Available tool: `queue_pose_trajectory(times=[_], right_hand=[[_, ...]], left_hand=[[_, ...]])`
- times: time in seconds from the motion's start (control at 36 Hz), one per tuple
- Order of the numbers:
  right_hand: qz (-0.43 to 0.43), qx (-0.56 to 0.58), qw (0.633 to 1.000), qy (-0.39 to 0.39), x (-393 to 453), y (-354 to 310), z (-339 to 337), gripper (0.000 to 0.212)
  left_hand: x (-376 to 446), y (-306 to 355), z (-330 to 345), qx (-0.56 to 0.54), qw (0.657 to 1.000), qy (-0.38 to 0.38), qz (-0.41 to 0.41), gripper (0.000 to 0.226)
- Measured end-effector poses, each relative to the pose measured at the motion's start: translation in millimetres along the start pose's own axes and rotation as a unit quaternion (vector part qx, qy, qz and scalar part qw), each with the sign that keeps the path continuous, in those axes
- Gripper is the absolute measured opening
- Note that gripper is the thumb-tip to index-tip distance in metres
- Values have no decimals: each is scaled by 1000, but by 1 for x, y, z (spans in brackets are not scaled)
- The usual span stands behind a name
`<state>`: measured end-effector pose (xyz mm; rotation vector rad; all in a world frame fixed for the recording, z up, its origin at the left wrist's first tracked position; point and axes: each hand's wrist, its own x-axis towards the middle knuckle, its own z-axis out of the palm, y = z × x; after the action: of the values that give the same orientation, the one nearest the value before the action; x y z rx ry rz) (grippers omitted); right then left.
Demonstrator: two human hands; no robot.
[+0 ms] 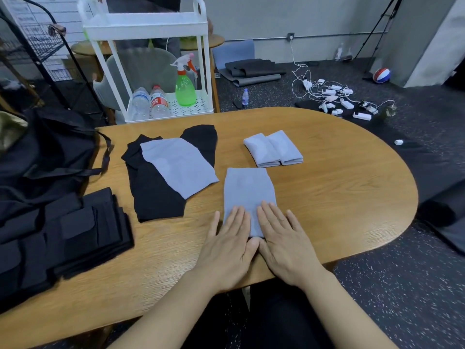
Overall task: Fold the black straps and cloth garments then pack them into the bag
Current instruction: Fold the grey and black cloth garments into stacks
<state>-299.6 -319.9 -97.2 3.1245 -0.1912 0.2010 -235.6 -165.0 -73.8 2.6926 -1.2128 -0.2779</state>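
I see left hand [227, 244] and right hand [281, 238] spread flat, side by side, pressing a folded grey cloth [247, 195] near the desk's [339, 187] front edge, black bag [47, 152] at its left end, black straps [75, 235] stacked beside it

free: bare tabletop [339, 187] right of the grey cloths, out to the rounded edge | free: strip between flat grey cloth [247, 190] and black garment [156, 187] | blocked left: stacked black straps [75, 230], black bag [50, 152] | blocked far: folded grey pair [273, 149], white cart [151, 71] at far edge
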Motion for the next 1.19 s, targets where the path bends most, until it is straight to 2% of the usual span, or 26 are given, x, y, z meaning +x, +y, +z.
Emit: queue_pose_trajectory(times=[0.11,0.17,0.28,0.39,0.47,0.58,0.78,0.92,0.97,1.06,1.19], right_hand=[[24,13,999,-24,-3,4,-2,70],[12,24,999,-28,-3,5,-5,82],[11,75,996,-52,-8,2,-8,97],[37,73,996,-30,-18,-6,-12,72],[21,88,996,-13,-23,-14,-16,65],[1,93,995,26,-28,-21,-16,57],[-26,112,992,50,-25,-22,-15,58],[-33,141,986,76,-20,-15,-13,51],[-30,160,983,88,-16,-11,-13,51],[-15,166,980,109,-7,0,-16,48],[16,134,981,142,21,29,-19,40]], left_hand=[[-2,4,-1,35,999,0,-17,71],[-4,4,0,49,998,8,-29,71],[-5,0,3,79,995,27,-51,90],[2,-2,-3,96,992,21,-80,88],[11,-5,-12,111,988,9,-109,67],[23,-12,-21,128,985,6,-114,62],[38,-23,-20,126,988,9,-91,61],[47,-38,-16,144,988,23,-47,84],[49,-42,-15,139,989,28,-33,82],[49,-39,-18,102,993,56,-33,80],[37,1,-24,-10,987,148,-64,78]])
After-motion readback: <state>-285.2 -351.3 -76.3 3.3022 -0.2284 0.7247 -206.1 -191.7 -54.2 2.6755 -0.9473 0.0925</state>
